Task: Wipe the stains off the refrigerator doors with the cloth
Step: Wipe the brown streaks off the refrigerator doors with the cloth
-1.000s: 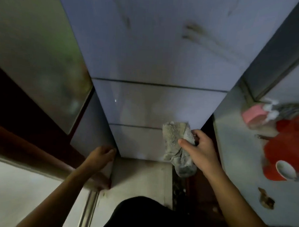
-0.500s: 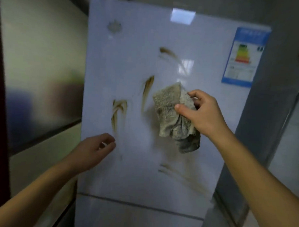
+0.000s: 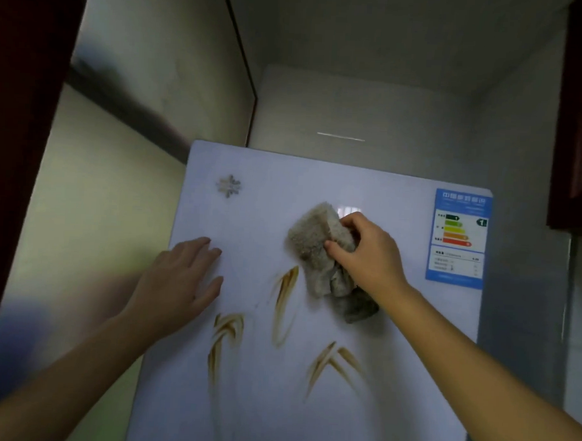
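Observation:
The white upper refrigerator door point(image 3: 395, 325) fills the lower middle of the head view. My right hand point(image 3: 370, 253) grips a crumpled grey-beige cloth point(image 3: 315, 248) and presses it flat against the door near the top centre. My left hand point(image 3: 177, 278) lies flat on the door's left edge, fingers spread. Three brown streaky stains mark the door below the cloth: one just left of the cloth point(image 3: 284, 306), one at lower left point(image 3: 222, 344), one at lower right point(image 3: 333, 365).
A blue energy label point(image 3: 459, 237) sits at the door's top right and a small snowflake emblem point(image 3: 228, 186) at top left. A pale wall point(image 3: 117, 196) runs close along the left. A dark cabinet point(image 3: 581, 116) hangs at upper right.
My view has swung up from the lower drawers to the top door. My right hand has carried the cloth up onto the door's upper part, and my left hand has come to rest flat on the door.

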Available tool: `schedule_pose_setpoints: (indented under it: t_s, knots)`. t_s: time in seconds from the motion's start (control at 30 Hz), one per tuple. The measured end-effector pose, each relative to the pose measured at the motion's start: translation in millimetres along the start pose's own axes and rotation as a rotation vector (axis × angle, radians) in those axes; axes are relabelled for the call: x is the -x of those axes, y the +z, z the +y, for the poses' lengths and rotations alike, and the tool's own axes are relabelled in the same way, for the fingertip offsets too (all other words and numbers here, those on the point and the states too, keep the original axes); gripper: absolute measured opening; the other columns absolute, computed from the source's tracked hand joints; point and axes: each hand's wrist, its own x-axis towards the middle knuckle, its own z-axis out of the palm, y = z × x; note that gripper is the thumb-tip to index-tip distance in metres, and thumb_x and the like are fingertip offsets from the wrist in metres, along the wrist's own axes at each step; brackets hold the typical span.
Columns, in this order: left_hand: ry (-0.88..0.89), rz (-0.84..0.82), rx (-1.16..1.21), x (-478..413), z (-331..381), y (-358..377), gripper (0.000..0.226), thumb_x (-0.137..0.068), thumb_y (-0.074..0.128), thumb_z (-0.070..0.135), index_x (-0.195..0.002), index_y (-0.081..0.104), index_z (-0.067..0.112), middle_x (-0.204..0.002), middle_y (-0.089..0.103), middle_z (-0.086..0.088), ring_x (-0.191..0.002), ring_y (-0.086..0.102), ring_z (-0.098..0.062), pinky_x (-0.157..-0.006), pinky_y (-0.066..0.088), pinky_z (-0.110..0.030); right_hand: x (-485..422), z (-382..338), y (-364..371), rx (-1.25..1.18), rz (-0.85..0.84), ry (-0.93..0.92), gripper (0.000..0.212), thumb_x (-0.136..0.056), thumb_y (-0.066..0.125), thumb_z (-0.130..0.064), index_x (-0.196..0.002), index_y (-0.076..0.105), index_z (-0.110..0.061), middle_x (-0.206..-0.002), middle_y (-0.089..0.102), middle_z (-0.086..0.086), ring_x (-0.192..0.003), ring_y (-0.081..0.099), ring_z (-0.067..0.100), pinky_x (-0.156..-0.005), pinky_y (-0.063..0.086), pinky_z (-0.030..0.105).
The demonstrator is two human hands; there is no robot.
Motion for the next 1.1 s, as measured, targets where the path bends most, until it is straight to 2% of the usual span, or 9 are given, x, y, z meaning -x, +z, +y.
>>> schedule_pose_setpoints:
  t_s: [0.17,0.27,0.4,0.53,0.67,0.77,0.87,0.97,1.1]
  knots:
    - [0.017,-0.009,-0.027,3.5,-0.3,16.6,0.063,-0.093,0.038,0.052,-0.135,0.059,0.011,-0.147,0.051,-0.016,-0.13,0.054,-0.036,-0.102,0.047,-0.049,7.3,3.9,16.5,0.013,0.242,-0.098,0.051,-0.079,0.079,-0.034,-0.118,0.047,-0.029,-0.114,0.044,-0.013,-0.106,0.044,0.008,-0.086,0.047,0.033]
    - [0.026,-0.015,-0.022,7.4,-2.8,23.8,0.065,-0.092,0.039,0.053,-0.139,0.056,0.012,-0.154,0.044,-0.016,-0.137,0.048,-0.035,-0.107,0.044,-0.048,13.8,2.9,26.4,0.065,0.279,-0.202,0.036,-0.084,0.075,-0.02,-0.111,0.051,-0.021,-0.114,0.044,-0.006,-0.104,0.047,0.014,-0.083,0.051,0.035]
    - [0.042,-0.014,-0.009,9.1,-6.0,29.2,0.065,-0.093,0.038,0.053,-0.142,0.053,0.013,-0.157,0.04,-0.014,-0.141,0.044,-0.033,-0.108,0.042,-0.048,20.5,4.5,39.8,0.109,0.306,-0.311,0.01,-0.09,0.07,-0.007,-0.098,0.069,-0.012,-0.108,0.056,-0.001,-0.099,0.055,0.017,-0.072,0.054,0.035]
    - [0.058,0.025,-0.009,9.3,-9.1,32.4,0.062,-0.094,0.04,0.051,-0.142,0.054,0.014,-0.158,0.04,-0.013,-0.142,0.043,-0.032,-0.108,0.04,-0.046,35.3,1.8,51.1,0.086,0.36,-0.211,0.017,-0.095,0.068,-0.02,-0.109,0.073,-0.011,-0.12,0.061,0.002,-0.108,0.058,0.018,-0.084,0.055,0.036]
    - [0.076,0.06,-0.022,7.3,-12.1,35.9,0.059,-0.094,0.042,0.049,-0.14,0.056,0.015,-0.156,0.043,-0.013,-0.14,0.045,-0.032,-0.107,0.041,-0.045,49.6,-8.7,66.3,0.126,0.288,-0.114,0.049,-0.089,0.067,-0.048,-0.125,0.063,-0.016,-0.14,0.052,0.005,-0.124,0.047,0.021,-0.101,0.041,0.032]
    - [0.083,0.085,-0.023,6.8,-14.2,39.8,0.057,-0.095,0.042,0.047,-0.14,0.055,0.015,-0.156,0.042,-0.013,-0.14,0.045,-0.032,-0.106,0.042,-0.046,52.1,-12.5,73.8,0.135,0.326,-0.108,0.055,-0.09,0.068,-0.038,-0.138,0.057,-0.014,-0.144,0.048,0.01,-0.129,0.044,0.024,-0.106,0.035,0.034]
    - [0.079,0.113,-0.023,7.3,-15.0,45.2,0.056,-0.096,0.042,0.047,-0.141,0.054,0.015,-0.157,0.041,-0.013,-0.141,0.044,-0.032,-0.107,0.04,-0.046,45.7,-13.4,75.1,0.148,0.333,-0.137,0.059,-0.096,0.059,-0.04,-0.148,0.051,-0.016,-0.147,0.047,0.009,-0.134,0.042,0.024,-0.11,0.033,0.034]
    - [0.073,0.141,-0.021,10.2,-14.4,53.1,0.058,-0.097,0.042,0.047,-0.144,0.053,0.014,-0.16,0.038,-0.013,-0.144,0.042,-0.032,-0.111,0.037,-0.047,33.5,-13.0,75.1,0.13,0.337,-0.16,0.055,-0.098,0.054,-0.046,-0.146,0.054,-0.019,-0.147,0.046,0.006,-0.135,0.042,0.024,-0.11,0.029,0.03]
    - [0.095,0.158,-0.026,12.1,-19.2,61.1,0.06,-0.098,0.04,0.047,-0.149,0.047,0.015,-0.164,0.032,-0.013,-0.148,0.037,-0.031,-0.116,0.036,-0.048,17.9,-15.9,78.7,0.124,0.392,-0.172,0.053,-0.091,0.064,-0.042,-0.139,0.059,-0.021,-0.144,0.047,0.002,-0.132,0.044,0.022,-0.106,0.033,0.033]
